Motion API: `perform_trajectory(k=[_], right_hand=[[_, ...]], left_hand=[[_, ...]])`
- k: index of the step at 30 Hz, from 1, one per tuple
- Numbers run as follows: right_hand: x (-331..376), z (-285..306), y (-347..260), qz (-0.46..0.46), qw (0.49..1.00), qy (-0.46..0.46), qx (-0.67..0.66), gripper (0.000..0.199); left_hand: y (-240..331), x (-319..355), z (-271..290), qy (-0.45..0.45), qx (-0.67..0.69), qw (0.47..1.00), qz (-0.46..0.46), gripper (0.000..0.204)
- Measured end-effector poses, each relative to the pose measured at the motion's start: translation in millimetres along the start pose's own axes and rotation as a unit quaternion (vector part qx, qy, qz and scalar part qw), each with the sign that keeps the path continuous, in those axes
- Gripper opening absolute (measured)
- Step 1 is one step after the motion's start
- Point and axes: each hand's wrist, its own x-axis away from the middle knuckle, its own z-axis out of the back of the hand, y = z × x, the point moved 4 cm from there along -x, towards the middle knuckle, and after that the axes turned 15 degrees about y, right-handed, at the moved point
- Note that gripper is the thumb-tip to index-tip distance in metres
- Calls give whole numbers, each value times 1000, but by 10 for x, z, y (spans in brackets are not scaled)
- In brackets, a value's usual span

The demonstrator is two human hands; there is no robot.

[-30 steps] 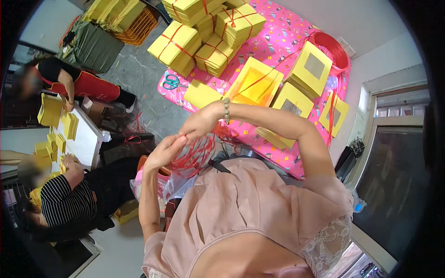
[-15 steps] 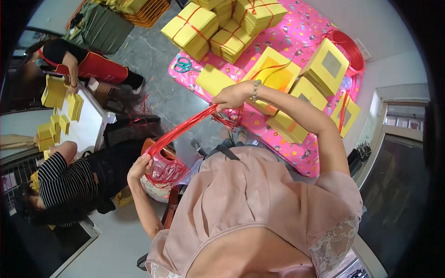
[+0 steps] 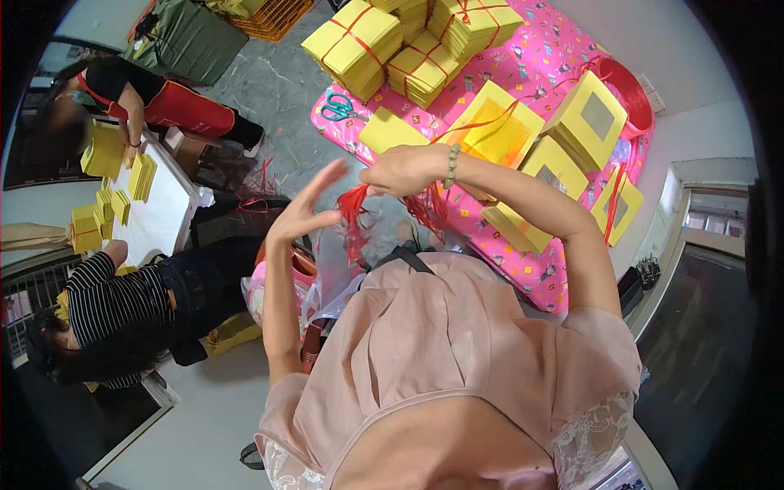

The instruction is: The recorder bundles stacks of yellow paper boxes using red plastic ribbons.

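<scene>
Red strands (image 3: 354, 214), bunched mid-view at the right hand (image 3: 404, 171), loose ends dangling below. From the far left: white table (image 3: 159, 216) with small yellow paper bundles (image 3: 141, 177), and two co-workers bent over it, one in a red apron (image 3: 200, 110), the other in a striped top (image 3: 118, 294). Next, left hand (image 3: 314, 208) wide open, blurred, thumb well apart from fingers, nothing in its grasp; just beside the strands, contact impossible to tell. Then right hand closed around the bunch, bead bracelet (image 3: 451, 166) at the wrist, more red ends hanging beneath the wrist side.

Beyond, along the pink table cover (image 3: 563, 37): teal-handled scissors (image 3: 336, 106), then tied yellow stacks (image 3: 351, 41), several of them, already bound crosswise in red. Without visible binding, so apparently unfinished: a small yellow stack (image 3: 396, 131), an orange-stained sheet (image 3: 502, 122) with a red strip across it, and, further right, blocks with grey squares (image 3: 563, 122). Farthest along, a red ring-shaped roll or tub (image 3: 639, 106), which of the two unclear.

Strands thin, slightly shiny, plastic-looking, tangled at the tips; paper matte, squared, finely layered at the edges; cover glossy, dotted with little printed figures; beads round, smooth, pale green.
</scene>
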Motion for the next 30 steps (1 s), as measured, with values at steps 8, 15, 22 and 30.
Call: perform_trajectory(k=[8, 15, 22, 30], right_hand=[[175, 94, 9, 14, 997, 0, -73, 26], [414, 118, 344, -19, 996, 85, 21, 24], [376, 66, -194, 83, 943, 266, 183, 8], [373, -324, -624, 121, 927, 311, 171, 9]], left_hand=[[353, 5, -242, -169, -4, 957, 238, 31], [21, 640, 608, -126, -5, 938, 323, 29], [-564, 732, 362, -195, 249, 909, 272, 65], [-601, -226, -615, -275, 315, 825, 381, 75]])
